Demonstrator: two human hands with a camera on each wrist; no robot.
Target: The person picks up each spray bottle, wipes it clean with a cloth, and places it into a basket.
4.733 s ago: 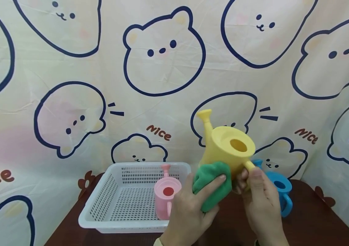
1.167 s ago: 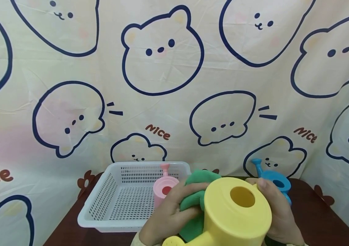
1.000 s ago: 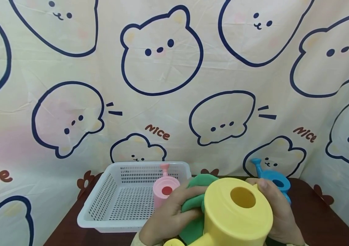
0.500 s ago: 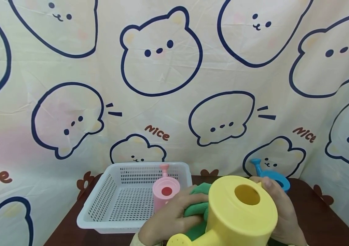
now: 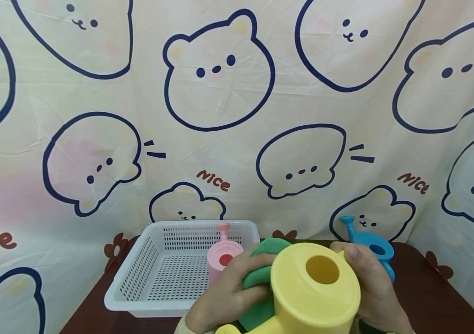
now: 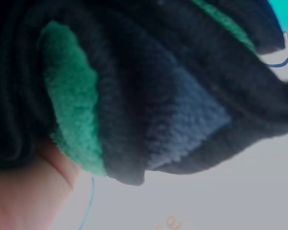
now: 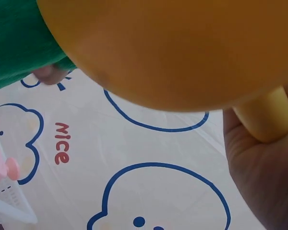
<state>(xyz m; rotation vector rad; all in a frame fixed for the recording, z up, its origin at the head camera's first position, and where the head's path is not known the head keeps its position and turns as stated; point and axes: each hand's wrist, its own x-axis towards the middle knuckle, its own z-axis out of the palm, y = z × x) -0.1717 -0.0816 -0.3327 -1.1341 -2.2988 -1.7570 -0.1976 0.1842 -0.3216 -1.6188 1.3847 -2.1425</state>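
Note:
A yellow toy watering can (image 5: 312, 297) is held up close to the camera, its round top opening showing and its spout pointing toward the lower left. My right hand (image 5: 376, 290) grips its handle on the far right side; in the right wrist view the handle (image 7: 269, 117) lies inside the curled hand. With my left hand (image 5: 228, 292) I hold a bunched green cloth (image 5: 273, 246) against the can's left side. Folds of the cloth (image 6: 74, 100), green and dark, fill much of the left wrist view. The left fingertips are partly hidden behind the can.
A white perforated basket (image 5: 122, 287) stands at left on the dark brown table (image 5: 95, 320). Inside its right part sits a pink watering can (image 5: 221, 253), partly behind my left hand. A blue watering can (image 5: 372, 243) stands behind my right hand. A patterned curtain (image 5: 220, 153) hangs behind.
Since the oldest frame, the yellow can has come down and nearer, and its spout has turned from far left to near left. Lately it shifted slightly left. The cloth stays in my left hand.

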